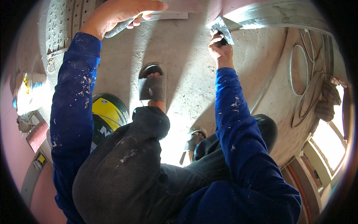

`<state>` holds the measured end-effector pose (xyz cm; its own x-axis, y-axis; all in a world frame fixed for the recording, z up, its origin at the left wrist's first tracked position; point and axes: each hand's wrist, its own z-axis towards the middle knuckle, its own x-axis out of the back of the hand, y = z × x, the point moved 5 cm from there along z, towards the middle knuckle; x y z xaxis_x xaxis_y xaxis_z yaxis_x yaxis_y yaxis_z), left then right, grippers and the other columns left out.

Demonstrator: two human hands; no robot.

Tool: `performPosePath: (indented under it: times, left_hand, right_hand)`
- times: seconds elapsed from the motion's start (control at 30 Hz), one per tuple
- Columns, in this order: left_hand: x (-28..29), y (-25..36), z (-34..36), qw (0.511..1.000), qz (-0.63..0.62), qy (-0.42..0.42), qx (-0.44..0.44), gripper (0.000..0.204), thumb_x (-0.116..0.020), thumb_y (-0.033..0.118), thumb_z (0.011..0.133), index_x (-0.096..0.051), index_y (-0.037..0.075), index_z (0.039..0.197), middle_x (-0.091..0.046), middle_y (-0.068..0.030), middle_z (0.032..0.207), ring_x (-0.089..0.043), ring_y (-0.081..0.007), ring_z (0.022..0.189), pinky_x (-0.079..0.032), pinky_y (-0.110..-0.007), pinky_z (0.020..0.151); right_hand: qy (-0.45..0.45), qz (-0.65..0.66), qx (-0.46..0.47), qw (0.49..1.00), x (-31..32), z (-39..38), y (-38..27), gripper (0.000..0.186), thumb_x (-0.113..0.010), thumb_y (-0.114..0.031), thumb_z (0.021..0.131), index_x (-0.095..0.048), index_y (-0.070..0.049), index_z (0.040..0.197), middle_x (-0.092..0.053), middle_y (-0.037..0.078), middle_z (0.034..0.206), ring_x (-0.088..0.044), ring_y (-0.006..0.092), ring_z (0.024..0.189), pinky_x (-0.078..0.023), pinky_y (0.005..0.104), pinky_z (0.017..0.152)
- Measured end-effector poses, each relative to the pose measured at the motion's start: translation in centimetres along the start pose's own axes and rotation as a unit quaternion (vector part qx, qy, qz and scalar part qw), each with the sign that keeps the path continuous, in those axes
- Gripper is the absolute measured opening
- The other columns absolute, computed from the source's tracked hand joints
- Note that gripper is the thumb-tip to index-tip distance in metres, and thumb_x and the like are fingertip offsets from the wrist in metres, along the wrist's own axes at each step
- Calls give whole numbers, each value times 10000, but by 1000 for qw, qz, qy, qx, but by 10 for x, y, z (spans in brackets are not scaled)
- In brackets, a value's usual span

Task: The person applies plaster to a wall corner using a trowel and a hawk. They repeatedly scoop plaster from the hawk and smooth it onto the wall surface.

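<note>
At the upper left, my left hand [108, 15] is wrapped round a slim grey tool [115, 30], its far part hidden by my fingers. At the upper middle, my right hand [220, 48] grips a speckled metal putty knife [224, 29], whose blade meets the pink surface [203, 6] along the top. A ridged, translucent strip [272, 15] runs beside it toward the right. Both sleeves are blue with white flecks. Below my hands are my bent legs and sandalled feet.
A yellow and dark green bucket [108, 112] stands by my left leg. A perforated panel [63, 22] lies upper left, a bag [33, 97] below it. Cables [296, 89] coil on the concrete floor [182, 44] at right, near brownish sacking [324, 108] and bright openings.
</note>
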<state>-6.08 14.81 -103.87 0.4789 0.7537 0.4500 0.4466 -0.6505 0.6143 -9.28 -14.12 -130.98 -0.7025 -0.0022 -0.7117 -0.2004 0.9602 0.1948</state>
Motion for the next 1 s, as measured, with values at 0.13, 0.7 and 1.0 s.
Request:
performPosePath:
  times: [0.13, 0.7, 1.0]
  left_hand:
    - [3, -1, -3, 1000, 29, 12, 3, 324, -676, 315, 917, -668, -9, 923, -625, -58, 728, -511, -114, 539, -392, -245, 458]
    - [3, 4, -6, 999, 32, 8, -5, 340, -674, 336, 920, -675, -3, 920, -652, -84, 783, -534, -125, 571, -415, -253, 484]
    - [2, 1, -6, 1000, 8, 27, -6, 359, -682, 332, 917, -651, -19, 986, -657, -101, 831, -560, -149, 637, -450, -255, 553]
  right_hand:
    - [-6, 0, 3, 1000, 2, -6, -3, 290, -474, -121, 925, -622, 75, 1079, -689, 226, 915, -675, 227, 635, -591, 300, 541]
    - [-19, -29, 12, 999, 12, -3, -3, 333, -422, -138, 959, -609, 105, 1089, -692, 233, 921, -693, 235, 696, -599, 279, 555]
    - [-15, -97, 59, 993, -14, 4, -16, 281, -426, -115, 959, -615, 77, 1040, -695, 207, 926, -700, 249, 709, -593, 269, 528]
